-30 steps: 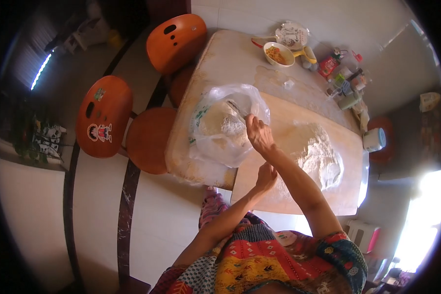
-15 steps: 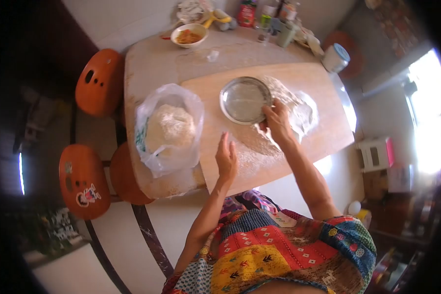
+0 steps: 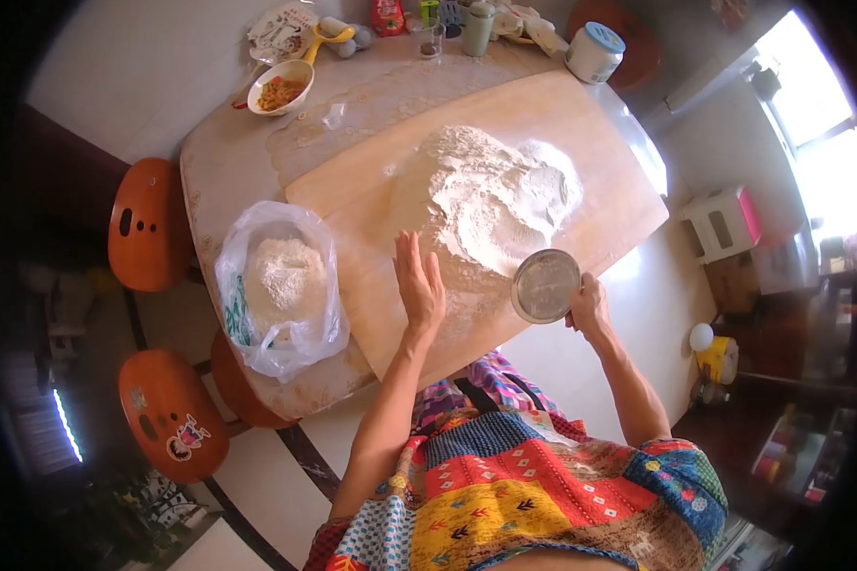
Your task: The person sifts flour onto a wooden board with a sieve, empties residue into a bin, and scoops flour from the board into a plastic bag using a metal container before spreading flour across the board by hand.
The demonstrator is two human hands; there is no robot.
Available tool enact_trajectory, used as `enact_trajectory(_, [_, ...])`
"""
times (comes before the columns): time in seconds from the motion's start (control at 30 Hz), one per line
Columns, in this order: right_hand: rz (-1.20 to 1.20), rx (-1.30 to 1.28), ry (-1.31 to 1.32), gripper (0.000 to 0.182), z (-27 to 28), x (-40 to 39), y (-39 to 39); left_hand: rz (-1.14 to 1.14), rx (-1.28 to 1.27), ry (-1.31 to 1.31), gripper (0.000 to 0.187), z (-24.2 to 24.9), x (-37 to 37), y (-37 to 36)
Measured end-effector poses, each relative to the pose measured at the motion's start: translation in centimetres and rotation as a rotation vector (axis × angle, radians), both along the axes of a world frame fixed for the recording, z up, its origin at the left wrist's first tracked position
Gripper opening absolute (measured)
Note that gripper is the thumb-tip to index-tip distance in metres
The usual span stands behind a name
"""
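Note:
My right hand [image 3: 590, 309] grips the edge of a round metal flour sieve [image 3: 546, 286], held tilted at the near right side of the flour heap. My left hand [image 3: 421, 285] is raised over the near part of the wooden board, its fingers stretched out and holding nothing. A broad, uneven heap of white flour [image 3: 495, 190] lies on the wooden board [image 3: 352, 171]. Left of the board stands an open clear plastic bag [image 3: 324, 333] with more flour [image 3: 290, 271] inside.
At the table's [image 3: 229, 157] far side are a bowl of orange-red food [image 3: 281, 90], a yellow-handled tool [image 3: 333, 36], a green-grey cup [image 3: 478, 29] and a blue-lidded jar [image 3: 595, 52]. Orange stools [image 3: 148, 224] stand on the left. A white step stool [image 3: 722, 221] is at right.
My right hand has drawn the sieve from over the flour toward me and right, uncovering the heap. My left hand stays raised with its fingers extended. The camera view has turned.

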State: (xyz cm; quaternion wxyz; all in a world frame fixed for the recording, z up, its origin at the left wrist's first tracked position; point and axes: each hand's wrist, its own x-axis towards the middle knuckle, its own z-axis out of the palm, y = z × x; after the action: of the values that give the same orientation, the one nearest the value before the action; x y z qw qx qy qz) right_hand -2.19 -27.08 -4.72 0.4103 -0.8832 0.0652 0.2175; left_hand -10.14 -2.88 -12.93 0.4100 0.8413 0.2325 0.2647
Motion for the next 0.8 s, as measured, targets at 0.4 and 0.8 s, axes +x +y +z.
enact_trajectory(0.4, [0.007,0.318,0.091,0.013,-5.2,0.9,7.2,-0.113,0.061,0.041,0.047,-1.7,6.8,3.0])
enact_trajectory(0.8, [-0.01,0.527,0.108,0.015,-8.2,0.6,10.3,-0.127,0.021,-0.033,0.034,-2.2,6.9,-1.5])
